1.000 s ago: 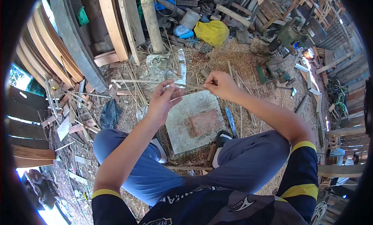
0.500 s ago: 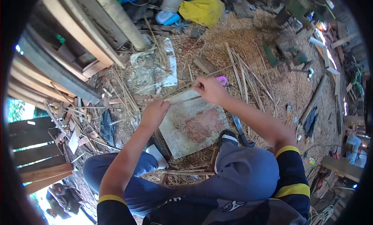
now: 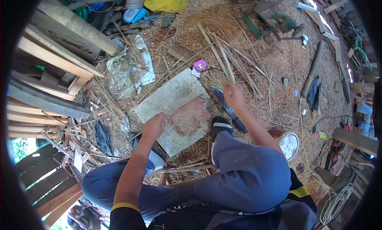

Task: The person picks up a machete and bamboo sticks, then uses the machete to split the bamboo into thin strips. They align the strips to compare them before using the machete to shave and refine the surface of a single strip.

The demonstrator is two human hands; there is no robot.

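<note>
My left hand point(image 3: 154, 127) is closed around a thin wooden strip point(image 3: 183, 105), which slants across a worn grey board point(image 3: 153, 104) on the ground between my feet. One end of the strip pokes out below that hand. My right hand point(image 3: 235, 98) is off to the right, its fingers curled together; whatever they may hold is too small to make out. Just beside it, a machete point(image 3: 223, 100) lies along the board's right edge. A pink tape measure point(image 3: 199, 65) rests at the board's upper corner, and a reddish patch point(image 3: 191, 115) covers the board's middle.
Loose wood strips point(image 3: 238, 65) lie on the shavings beyond my right hand. A round tin point(image 3: 288, 145) stands by my right knee. Crumpled plastic sheeting point(image 3: 131, 69) is at upper left, near leaning planks point(image 3: 55, 57). Green machinery point(image 3: 274, 21) stands at the back.
My hands have moved apart: the right has gone right and down toward the machete, while the left has come lower with the strip. The view has shifted, bringing the tin into sight.
</note>
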